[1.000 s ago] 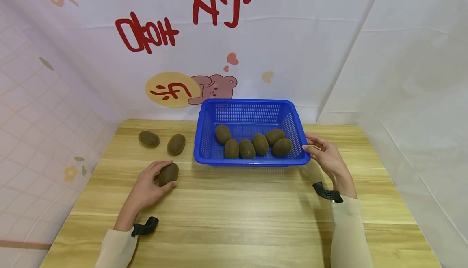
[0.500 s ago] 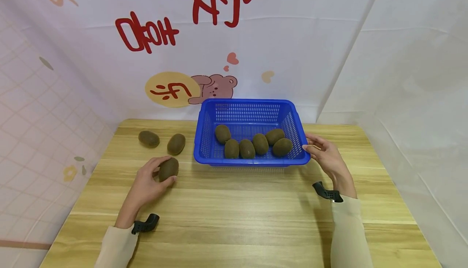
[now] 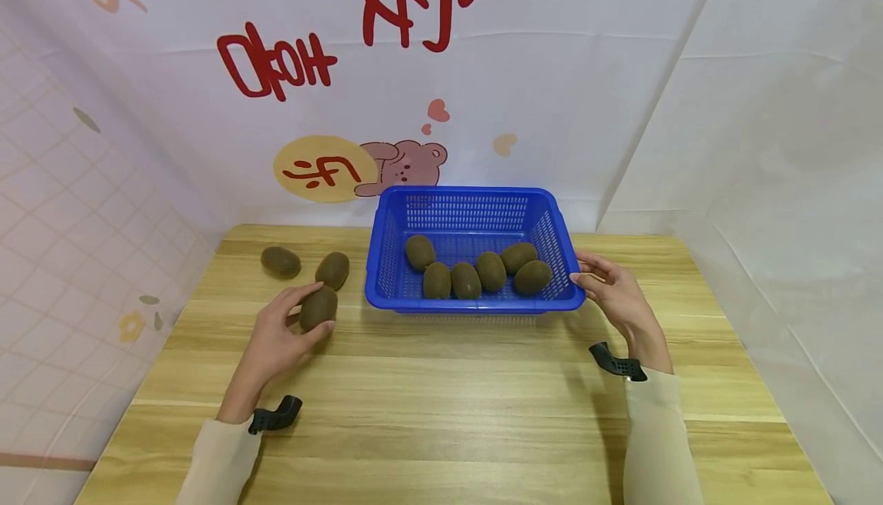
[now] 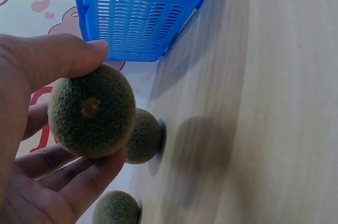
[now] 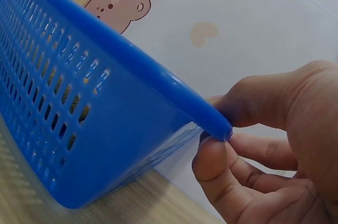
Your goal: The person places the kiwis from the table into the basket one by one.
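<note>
My left hand (image 3: 279, 336) holds a brown kiwi (image 4: 92, 110) between thumb and fingers, lifted off the table as its shadow in the left wrist view shows. Behind it on the wood lie a second kiwi (image 3: 333, 270) and, farther left, a third kiwi (image 3: 280, 261). A blue plastic basket (image 3: 476, 306) with slotted walls stands to the right, with several kiwis (image 3: 466, 281) along its near side. At the basket's right rim, my right hand (image 3: 621, 298) pinches the edge between thumb and fingers, as the right wrist view shows (image 5: 264, 150).
The wooden table (image 3: 455, 413) ends at a white printed backdrop (image 3: 552, 106) just behind the basket. White cloth sides (image 3: 779, 183) stand left and right of the table. Each wrist wears a black strap mount (image 3: 276, 415).
My left hand has raised its kiwi from the table and shifted it slightly away from me, toward the second kiwi. The right hand and the basket have stayed in place.
</note>
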{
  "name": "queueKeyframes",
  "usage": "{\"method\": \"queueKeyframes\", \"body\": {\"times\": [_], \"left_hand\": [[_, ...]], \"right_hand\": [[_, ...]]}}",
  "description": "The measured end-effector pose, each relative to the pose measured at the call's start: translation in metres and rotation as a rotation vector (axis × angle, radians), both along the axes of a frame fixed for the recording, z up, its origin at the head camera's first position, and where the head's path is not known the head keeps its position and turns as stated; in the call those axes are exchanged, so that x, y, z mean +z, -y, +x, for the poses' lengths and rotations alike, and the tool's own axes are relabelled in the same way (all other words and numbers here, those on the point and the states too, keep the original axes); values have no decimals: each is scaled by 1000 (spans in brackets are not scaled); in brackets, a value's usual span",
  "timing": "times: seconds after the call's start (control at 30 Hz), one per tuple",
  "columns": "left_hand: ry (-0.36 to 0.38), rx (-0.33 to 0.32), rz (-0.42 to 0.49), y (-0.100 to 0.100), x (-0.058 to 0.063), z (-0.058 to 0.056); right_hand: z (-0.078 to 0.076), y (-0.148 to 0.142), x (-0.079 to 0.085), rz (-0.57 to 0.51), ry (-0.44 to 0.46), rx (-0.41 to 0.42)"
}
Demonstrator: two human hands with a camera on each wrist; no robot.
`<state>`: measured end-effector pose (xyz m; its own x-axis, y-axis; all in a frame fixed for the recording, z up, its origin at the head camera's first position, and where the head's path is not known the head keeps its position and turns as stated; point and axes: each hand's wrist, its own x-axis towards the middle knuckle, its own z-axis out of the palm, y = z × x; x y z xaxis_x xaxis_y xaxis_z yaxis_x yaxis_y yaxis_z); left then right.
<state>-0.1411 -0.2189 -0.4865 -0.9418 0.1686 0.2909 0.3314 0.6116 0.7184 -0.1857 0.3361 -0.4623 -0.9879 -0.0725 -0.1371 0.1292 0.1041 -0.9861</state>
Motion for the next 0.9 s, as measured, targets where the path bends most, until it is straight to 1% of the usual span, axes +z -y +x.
{"method": "queueKeyframes", "body": {"times": [0.23,0.43,0.6,0.7,0.9], "left_hand": [[-7,24,0,-6,8,-6],[-21,17,21,-13,16,-11],[-36,21,16,-17,22,-16],[-37,21,28,-20,25,-19],[-46,8,61,-27,31,-24]], "right_hand": [[0,0,1,18,8,-1],[0,1,2,33,17,-12],[-1,2,0,9,15,-10],[-1,2,0,-2,15,-7],[0,0,1,26,13,-7]]}}
